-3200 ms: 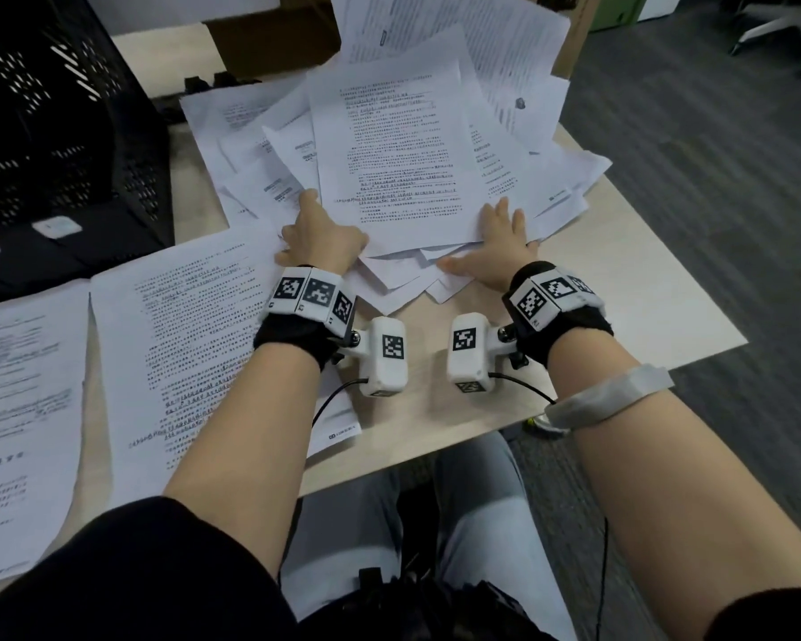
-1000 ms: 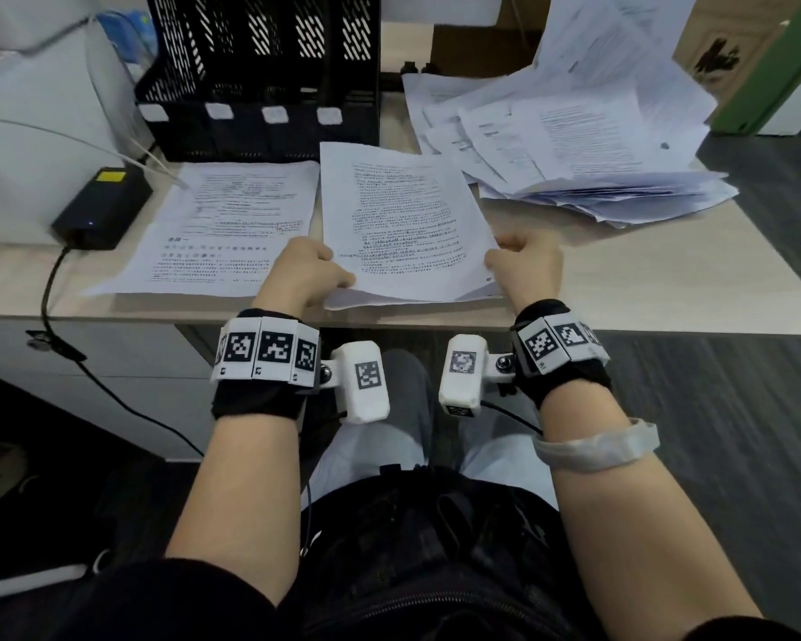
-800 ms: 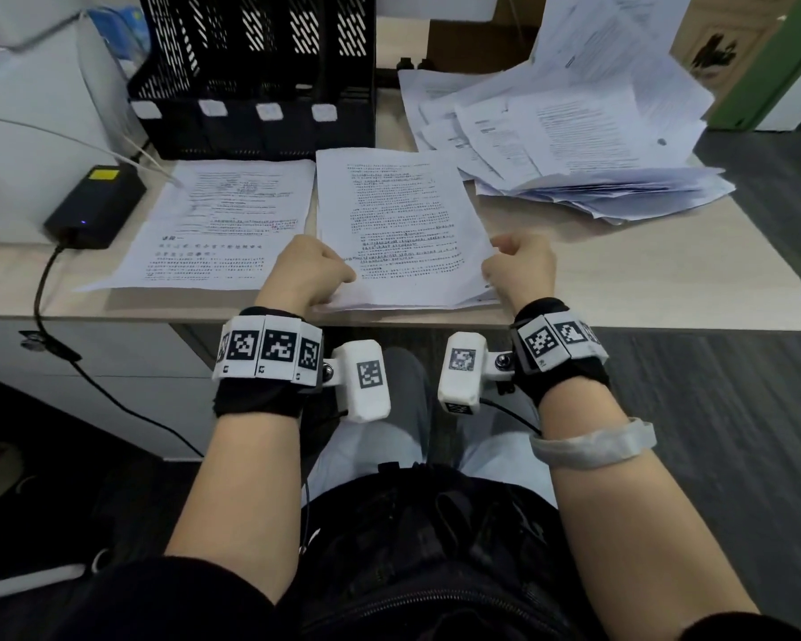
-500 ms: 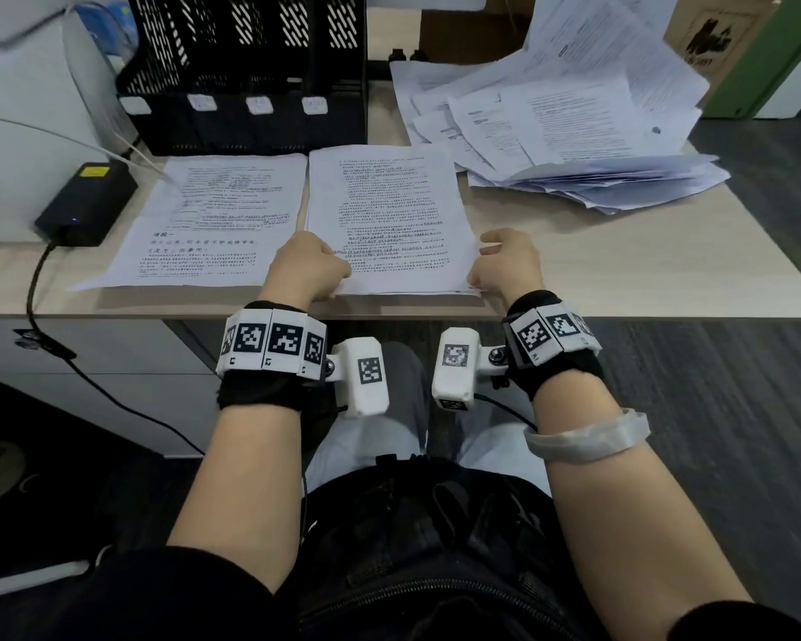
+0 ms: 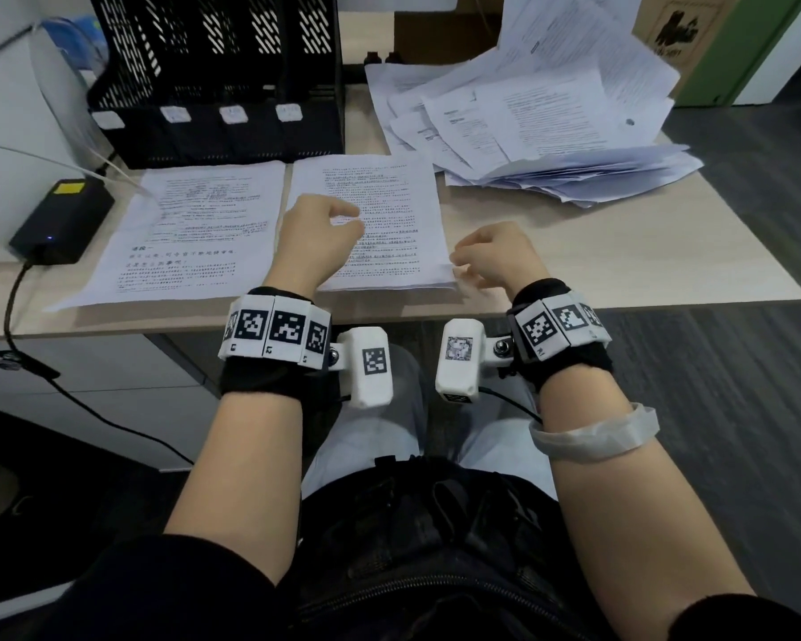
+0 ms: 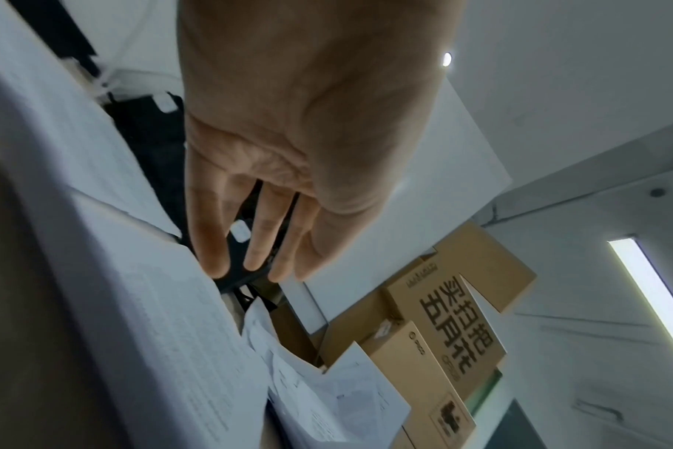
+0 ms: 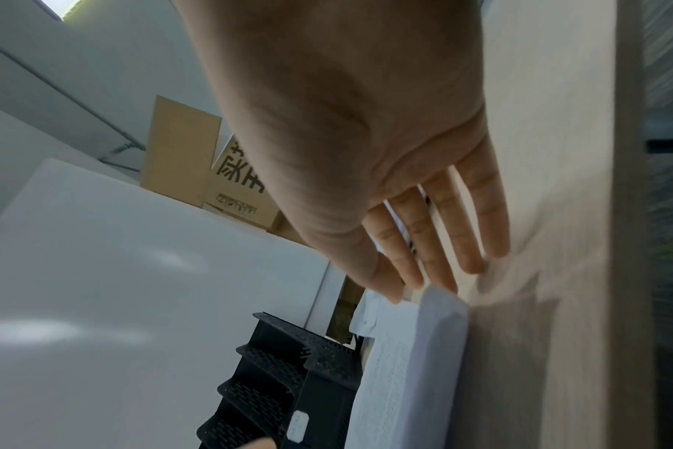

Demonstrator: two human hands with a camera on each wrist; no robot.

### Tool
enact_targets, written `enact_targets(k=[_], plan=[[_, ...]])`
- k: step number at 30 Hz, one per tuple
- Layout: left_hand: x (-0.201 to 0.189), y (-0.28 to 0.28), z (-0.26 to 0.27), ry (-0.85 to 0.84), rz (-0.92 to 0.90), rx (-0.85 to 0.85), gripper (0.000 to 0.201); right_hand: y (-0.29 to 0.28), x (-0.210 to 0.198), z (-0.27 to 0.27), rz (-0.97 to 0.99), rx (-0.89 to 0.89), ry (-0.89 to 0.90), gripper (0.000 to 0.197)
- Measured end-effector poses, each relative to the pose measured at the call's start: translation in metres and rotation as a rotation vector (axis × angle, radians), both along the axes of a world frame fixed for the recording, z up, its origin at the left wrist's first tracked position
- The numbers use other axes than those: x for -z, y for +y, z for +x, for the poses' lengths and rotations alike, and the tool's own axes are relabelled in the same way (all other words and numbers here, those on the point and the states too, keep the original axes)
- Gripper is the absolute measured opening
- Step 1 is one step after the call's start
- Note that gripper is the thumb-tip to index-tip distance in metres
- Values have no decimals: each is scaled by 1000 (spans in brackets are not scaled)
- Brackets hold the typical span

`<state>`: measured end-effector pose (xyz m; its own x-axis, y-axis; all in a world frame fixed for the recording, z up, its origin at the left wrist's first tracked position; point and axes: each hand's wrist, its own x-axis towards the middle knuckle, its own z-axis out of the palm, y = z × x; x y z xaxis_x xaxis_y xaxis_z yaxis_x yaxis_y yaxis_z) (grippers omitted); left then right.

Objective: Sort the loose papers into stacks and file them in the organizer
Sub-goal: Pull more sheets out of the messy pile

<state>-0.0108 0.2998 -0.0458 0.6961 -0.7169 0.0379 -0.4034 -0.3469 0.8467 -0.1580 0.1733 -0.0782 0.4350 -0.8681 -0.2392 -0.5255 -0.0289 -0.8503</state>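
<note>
papers (image 5: 380,196) now lie flat, released by both the left hand (image 5: 313,238) and right hand (image 5: 495,254).

Standing on dark grey carpet floor (image 5: 736,363), a light wood table (image 5: 620,252). Leaning behind it, brown cardboard boxes (image 6: 462,319) against a white wall (image 6: 558,91). Glowing overhead, a long ceiling light (image 6: 653,288). Rising at far right, a green door frame (image 5: 750,48).

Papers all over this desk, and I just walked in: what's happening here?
A person is sorting them. Two flat stacks lie before the black organizer; a loose pile waits at the right. The left hand hovers open over the middle stack, the right hand open at its edge. Nothing is visibly filed.
</note>
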Motion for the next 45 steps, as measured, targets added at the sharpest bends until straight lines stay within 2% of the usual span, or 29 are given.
enact_targets(k=[4,12,17,19,21,24,29,30,32,37,41,45], plan=[[-17,-33,-13,-26,-76,62,28,-18,-6,-16,-121,32,-2,9],[-27,-116,-40,8,-63,259,29,-70,-19,-47,-532,252,-54,34],[-21,-163,-54,-68,73,407,38,-106,-21,-55,-560,117,32,50],[-18,-176,-59,-49,150,470,28,-120,-18,-55,-544,20,135,50],[-13,-183,-61,-6,236,509,9,-130,-14,-57,-515,-56,239,44],[0,-188,-57,16,377,543,8,-136,-7,-60,-422,-101,267,37],[9,-200,-50,79,411,442,24,-135,0,-63,-316,-119,292,42],[10,-204,-48,103,397,394,22,-135,1,-63,-313,-118,305,42],[10,-209,-47,163,369,301,3,-136,2,-64,-303,-119,333,43],[13,-218,-47,253,359,255,17,-140,1,-66,-246,-175,396,59],[18,-223,-47,291,288,181,28,-148,6,-67,-200,-124,269,59],[20,-225,-48,348,232,110,28,-151,7,-69,-219,42,124,43]])
